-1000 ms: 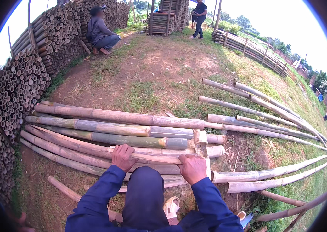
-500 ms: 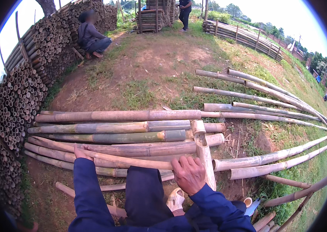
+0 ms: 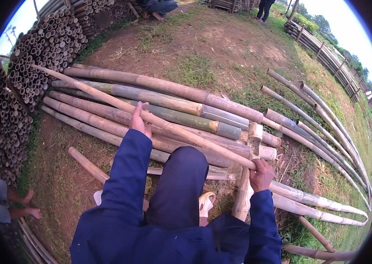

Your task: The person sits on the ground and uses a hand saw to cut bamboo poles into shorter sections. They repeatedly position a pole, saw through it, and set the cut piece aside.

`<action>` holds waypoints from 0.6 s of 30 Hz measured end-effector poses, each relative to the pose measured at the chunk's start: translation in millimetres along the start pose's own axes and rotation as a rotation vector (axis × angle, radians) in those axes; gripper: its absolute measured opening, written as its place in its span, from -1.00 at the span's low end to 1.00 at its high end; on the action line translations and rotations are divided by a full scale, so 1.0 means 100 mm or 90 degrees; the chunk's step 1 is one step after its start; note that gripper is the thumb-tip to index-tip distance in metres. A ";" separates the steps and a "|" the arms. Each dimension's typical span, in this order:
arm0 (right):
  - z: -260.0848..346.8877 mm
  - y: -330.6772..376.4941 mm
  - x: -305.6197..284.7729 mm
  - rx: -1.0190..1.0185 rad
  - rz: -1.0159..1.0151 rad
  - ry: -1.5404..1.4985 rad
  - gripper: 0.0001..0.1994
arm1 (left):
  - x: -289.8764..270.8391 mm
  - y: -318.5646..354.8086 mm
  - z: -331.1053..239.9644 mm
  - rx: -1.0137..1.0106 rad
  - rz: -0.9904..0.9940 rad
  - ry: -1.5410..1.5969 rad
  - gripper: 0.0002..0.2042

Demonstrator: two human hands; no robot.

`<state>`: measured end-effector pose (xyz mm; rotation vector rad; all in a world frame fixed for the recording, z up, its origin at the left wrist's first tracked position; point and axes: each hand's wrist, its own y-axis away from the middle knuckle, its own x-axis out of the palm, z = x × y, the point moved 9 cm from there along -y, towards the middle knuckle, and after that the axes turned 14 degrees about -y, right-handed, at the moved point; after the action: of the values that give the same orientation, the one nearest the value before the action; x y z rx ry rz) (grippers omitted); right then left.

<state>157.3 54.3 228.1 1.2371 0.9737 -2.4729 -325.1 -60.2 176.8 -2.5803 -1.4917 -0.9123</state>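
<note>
At the far left, another person's bare limbs point(image 3: 27, 213) are cut off by the dark rim; whether hands or feet is hard to tell. Beyond them, the bamboo stack point(image 3: 47, 50) runs out of view. In front of it reaches the free end of a bamboo pole point(image 3: 172, 127), long, slender and pale tan, slanting down rightward above thicker lying poles point(image 3: 168, 86); whether it is whole or split is unclear. The left hand point(image 3: 139, 124) holds it partway along, palm partly hidden, how tightly I cannot tell. A crouching person point(image 3: 159, 7) is cropped by the top edge. The wearer's knee point(image 3: 181, 174) covers part of the lying poles. Farther right, the pole crosses a notched bamboo piece point(image 3: 255, 134), and the right hand point(image 3: 262, 175) is closed around its end, hiding the tip.
</note>
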 end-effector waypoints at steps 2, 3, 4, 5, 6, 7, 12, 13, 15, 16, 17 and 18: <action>-0.07 0.02 0.06 -0.006 0.001 -0.043 -0.74 | -0.05 -0.02 0.09 -0.025 0.078 -0.042 -0.71; -0.04 0.04 0.10 -0.007 0.021 -0.045 -0.71 | -0.11 -0.01 0.15 -0.028 0.019 -0.021 -0.72; -0.06 0.10 0.11 0.001 0.037 -0.030 -0.69 | -0.21 0.03 0.29 -0.025 -0.036 -0.060 -0.67; -0.05 0.15 0.17 -0.011 0.054 -0.062 -0.65 | -0.39 0.04 0.42 -0.028 -0.104 -0.043 -0.53; -0.10 0.19 0.22 -0.020 0.070 -0.067 -0.64 | -0.52 0.05 0.49 -0.024 -0.163 -0.022 -0.33; -0.18 0.27 0.31 -0.027 0.085 -0.071 -0.63 | -0.64 0.08 0.59 -0.042 -0.197 -0.044 -0.27; -0.33 0.57 0.65 -0.030 0.155 -0.043 -0.58 | -1.45 0.05 1.26 -0.115 -0.242 -0.101 -0.16; -0.36 0.63 0.68 -0.015 0.187 -0.015 -0.57 | -1.53 0.14 1.41 -0.160 -0.238 -0.110 -0.21; -0.43 0.76 0.76 -0.015 0.204 0.002 -0.56 | -1.75 0.24 1.64 -0.235 -0.264 -0.192 -0.26; -0.47 0.83 0.79 -0.016 0.212 0.010 -0.55 | -1.88 0.25 1.76 -0.271 -0.276 -0.233 -0.29; -0.33 0.83 0.88 -0.041 0.223 -0.002 -0.56 | -2.26 0.15 1.92 -0.299 -0.251 -0.180 -0.39; -0.43 0.94 0.93 -0.001 0.253 -0.011 -0.56 | -2.29 0.20 2.06 -0.318 -0.256 -0.168 -0.41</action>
<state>169.3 20.3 93.8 1.2636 0.6481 -2.1679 -296.7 -188.7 -102.2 -2.8786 -2.1561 -1.1428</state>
